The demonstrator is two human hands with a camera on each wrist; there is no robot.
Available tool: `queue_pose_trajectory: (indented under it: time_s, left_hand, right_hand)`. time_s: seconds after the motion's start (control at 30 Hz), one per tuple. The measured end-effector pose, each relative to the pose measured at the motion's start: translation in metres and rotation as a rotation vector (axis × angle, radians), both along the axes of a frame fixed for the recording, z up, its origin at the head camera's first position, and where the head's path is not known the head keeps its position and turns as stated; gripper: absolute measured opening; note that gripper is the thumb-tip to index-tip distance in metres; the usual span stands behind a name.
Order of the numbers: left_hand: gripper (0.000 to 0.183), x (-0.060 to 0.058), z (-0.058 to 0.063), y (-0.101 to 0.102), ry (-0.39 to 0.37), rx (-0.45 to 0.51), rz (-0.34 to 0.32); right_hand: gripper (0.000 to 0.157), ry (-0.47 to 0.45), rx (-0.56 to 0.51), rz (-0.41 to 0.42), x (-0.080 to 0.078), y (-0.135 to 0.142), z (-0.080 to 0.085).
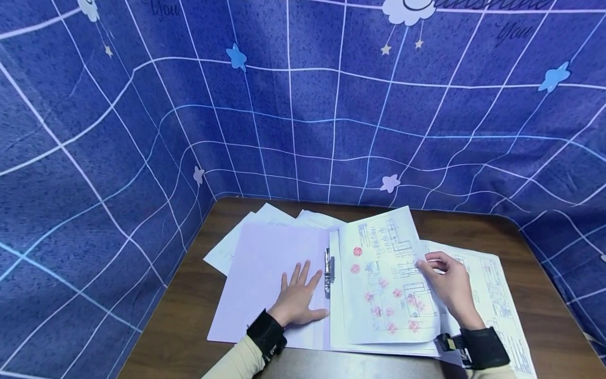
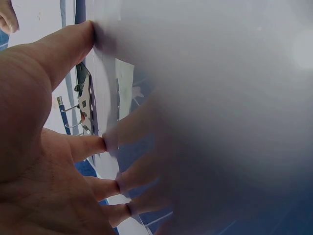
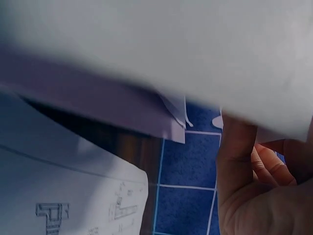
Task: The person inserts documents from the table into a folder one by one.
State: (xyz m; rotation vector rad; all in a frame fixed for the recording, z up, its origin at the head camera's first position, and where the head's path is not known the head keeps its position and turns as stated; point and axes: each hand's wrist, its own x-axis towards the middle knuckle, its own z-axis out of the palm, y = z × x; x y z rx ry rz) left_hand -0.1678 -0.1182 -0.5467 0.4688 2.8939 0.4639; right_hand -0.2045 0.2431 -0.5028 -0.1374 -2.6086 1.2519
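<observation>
A pale lilac folder (image 1: 274, 247) lies spread out on the table, its metal clip (image 1: 327, 273) along the spine. My left hand (image 1: 298, 302) rests on the inner cover, fingers spread and thumb toward the spine. In the left wrist view its fingertips (image 2: 100, 143) touch the glossy cover beside the clip. On the folder's right half is a printed sheet (image 1: 374, 273) with line drawings and red blots. My right hand (image 1: 450, 284) pinches that sheet's right edge between thumb and fingers; the right wrist view shows the sheet (image 3: 195, 54) raised above the folder.
Loose white papers (image 1: 265, 216) stick out behind the folder's left side. More drawing sheets (image 1: 492, 284) lie under and right of the folder, below my right wrist. The brown wooden table (image 1: 175, 316) meets a blue grid-patterned cloth (image 1: 312, 105) behind and at the sides.
</observation>
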Motion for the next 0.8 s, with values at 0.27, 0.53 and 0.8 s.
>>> queue_pose_trajectory:
  time_s: [0.27, 0.53, 0.8]
  left_hand:
    - [0.098, -0.001, 0.001, 0.000, -0.004, 0.002, 0.001]
    - [0.098, 0.000, 0.000, 0.001, -0.010, -0.003, 0.010]
    - [0.099, -0.002, -0.002, 0.001, -0.018, -0.015, 0.020]
  right_hand:
    - [0.026, -0.064, 0.002, 0.015, -0.001, -0.012, -0.004]
    - [0.028, -0.133, -0.001, 0.014, 0.000, -0.018, -0.008]
    - [0.027, -0.112, 0.008, 0.018, 0.001, -0.021, -0.015]
